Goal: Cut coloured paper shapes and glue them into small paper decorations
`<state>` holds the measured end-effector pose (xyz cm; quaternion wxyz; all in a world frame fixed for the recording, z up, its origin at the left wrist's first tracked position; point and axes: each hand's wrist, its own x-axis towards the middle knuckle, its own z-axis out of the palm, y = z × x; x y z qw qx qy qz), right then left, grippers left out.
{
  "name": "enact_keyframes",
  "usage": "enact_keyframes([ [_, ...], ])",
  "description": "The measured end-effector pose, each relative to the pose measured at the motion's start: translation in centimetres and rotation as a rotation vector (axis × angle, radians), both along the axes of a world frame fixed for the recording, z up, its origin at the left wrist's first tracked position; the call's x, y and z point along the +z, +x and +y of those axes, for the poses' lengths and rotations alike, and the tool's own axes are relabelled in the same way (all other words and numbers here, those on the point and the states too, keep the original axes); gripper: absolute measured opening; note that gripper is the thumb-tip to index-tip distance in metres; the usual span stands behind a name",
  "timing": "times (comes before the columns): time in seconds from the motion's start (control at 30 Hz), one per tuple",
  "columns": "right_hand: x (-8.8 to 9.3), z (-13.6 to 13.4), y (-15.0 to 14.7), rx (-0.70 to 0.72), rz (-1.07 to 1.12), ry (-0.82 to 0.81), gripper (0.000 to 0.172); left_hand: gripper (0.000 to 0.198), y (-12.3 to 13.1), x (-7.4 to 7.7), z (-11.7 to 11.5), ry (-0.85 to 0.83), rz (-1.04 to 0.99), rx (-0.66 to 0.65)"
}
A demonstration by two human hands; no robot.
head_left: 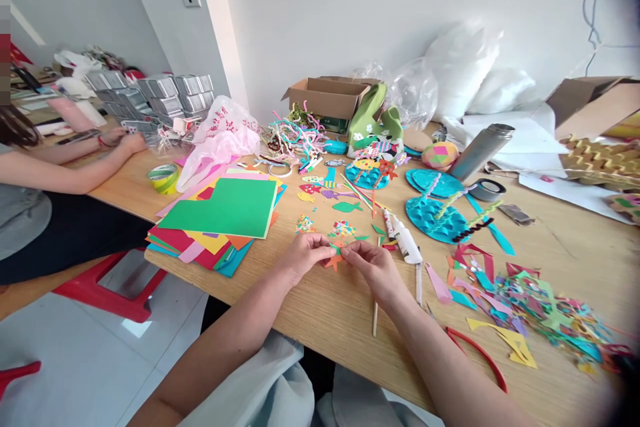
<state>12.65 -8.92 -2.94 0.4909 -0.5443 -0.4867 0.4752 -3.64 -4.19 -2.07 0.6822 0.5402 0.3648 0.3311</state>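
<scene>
Near the table's front edge my left hand (307,257) and my right hand (375,270) meet, thumbs and fingers pinched together. Between them is a small orange paper cut-out (334,263), fish-like, with a bit of green at its top; the fingers hide part of it. Just beyond lie two small heaps of coloured paper dots (344,228). Behind those are several paper fish, among them a green fish (347,207) and a yellow fish (305,197). A white glue bottle (407,240) lies right of my right hand, and a thin wooden stick (375,317) lies below it.
Coloured paper sheets (225,207) are stacked at left, beside yellow tape (163,178). Blue egg-carton pieces (435,217), a metal flask (483,150) and paper scraps (545,303) lie at right. Red scissor handles (493,363) are near my right forearm. Another person's hands (127,140) rest at far left.
</scene>
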Motion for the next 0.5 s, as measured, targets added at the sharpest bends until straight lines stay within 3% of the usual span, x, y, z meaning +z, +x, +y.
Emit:
enact_keyframes([
  [0.5, 0.09, 0.22, -0.24, -0.017, -0.007, 0.037, 0.044, 0.026, 0.37, -0.54, 0.02, 0.008, 0.014, 0.04],
])
